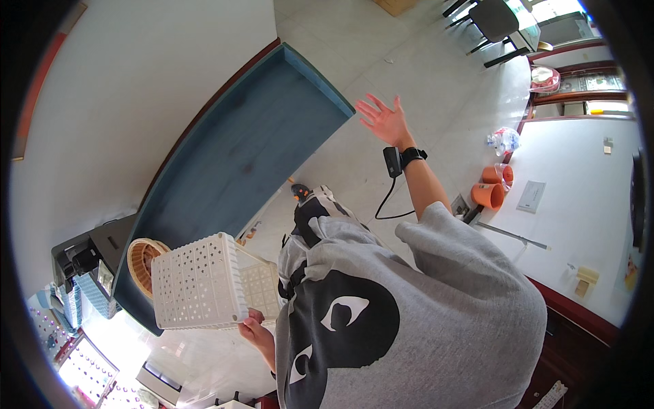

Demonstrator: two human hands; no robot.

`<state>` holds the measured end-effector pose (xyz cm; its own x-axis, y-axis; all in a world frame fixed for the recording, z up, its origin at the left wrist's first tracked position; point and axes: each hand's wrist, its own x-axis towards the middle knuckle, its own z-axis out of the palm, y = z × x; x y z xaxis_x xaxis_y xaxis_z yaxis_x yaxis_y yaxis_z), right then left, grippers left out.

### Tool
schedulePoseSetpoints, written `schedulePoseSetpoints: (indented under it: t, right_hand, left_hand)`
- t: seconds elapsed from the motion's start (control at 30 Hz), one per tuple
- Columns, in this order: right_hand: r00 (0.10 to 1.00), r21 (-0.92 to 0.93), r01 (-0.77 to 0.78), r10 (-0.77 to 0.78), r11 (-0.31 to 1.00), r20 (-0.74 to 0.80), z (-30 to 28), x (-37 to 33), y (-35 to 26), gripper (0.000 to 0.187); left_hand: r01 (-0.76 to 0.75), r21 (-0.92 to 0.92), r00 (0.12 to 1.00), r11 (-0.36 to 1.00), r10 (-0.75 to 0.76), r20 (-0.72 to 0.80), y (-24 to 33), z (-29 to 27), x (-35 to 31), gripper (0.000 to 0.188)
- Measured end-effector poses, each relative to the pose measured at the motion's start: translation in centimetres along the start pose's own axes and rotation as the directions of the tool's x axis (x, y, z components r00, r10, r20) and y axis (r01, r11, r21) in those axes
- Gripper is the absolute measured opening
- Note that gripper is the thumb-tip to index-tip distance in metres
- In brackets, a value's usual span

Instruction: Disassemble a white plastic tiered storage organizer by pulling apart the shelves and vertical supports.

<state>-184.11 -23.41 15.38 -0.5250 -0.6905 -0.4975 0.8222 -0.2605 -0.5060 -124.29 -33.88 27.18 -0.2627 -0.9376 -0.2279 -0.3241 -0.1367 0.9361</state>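
Note:
My left hand (255, 331) is closed around the rim of a white plastic basket (197, 283) with small cut-out holes in its walls. The basket is tilted on its side at the near end of a long blue-topped table (238, 143), and part of its open inside shows. Right behind it stands a round woven wicker basket (140, 262), partly hidden. My right hand (385, 124) is held out over the floor beside the table's far corner, fingers spread and nothing in it. A black device with a cable is strapped to that wrist.
A black printer-like machine (95, 249) stands by the table's left end. Along the right wall are orange buckets (488, 195) and a clear plastic bag of bottles (504, 140). A dark chair (493, 20) stands at the far right, and a cardboard box (396, 5) at the top.

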Motion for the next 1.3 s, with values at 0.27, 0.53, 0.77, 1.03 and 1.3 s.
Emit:
schedulePoseSetpoints:
  t: [0.27,0.53,0.77,1.03,1.3]
  right_hand:
    - [0.948,-0.797,-0.091,-0.193,0.598,-0.253,0.6,3.0,2.3,0.071]
    - [0.883,-0.896,0.439,0.156,0.067,0.444,18.8,-0.9,11.1,0.038]
    - [0.612,-0.841,0.32,0.582,0.437,0.535,29.7,-6.2,22.5,0.056]
    - [0.646,-0.775,0.183,0.52,0.605,0.559,32.3,-5.5,20.3,0.055]
    - [0.763,-0.598,0.157,0.289,0.786,0.579,28.3,-1.0,24.3,0.049]
  left_hand:
    - [-0.074,-0.014,0.997,0.997,0.075,0.032,1.6,-1.8,0.2,0.06]
    - [0.012,0.002,0.947,1.0,-0.011,-0.322,5.0,-6.2,-0.9,0.034]
    - [-0.139,0.476,0.99,0.868,0.11,0.088,12.1,-0.9,-0.8,0.046]
    - [-0.426,0.61,0.904,0.668,0.279,0.325,19.8,1.3,2.0,0.042]
    - [-0.578,0.665,0.811,0.473,0.247,0.53,20.5,2.8,9.0,0.047]
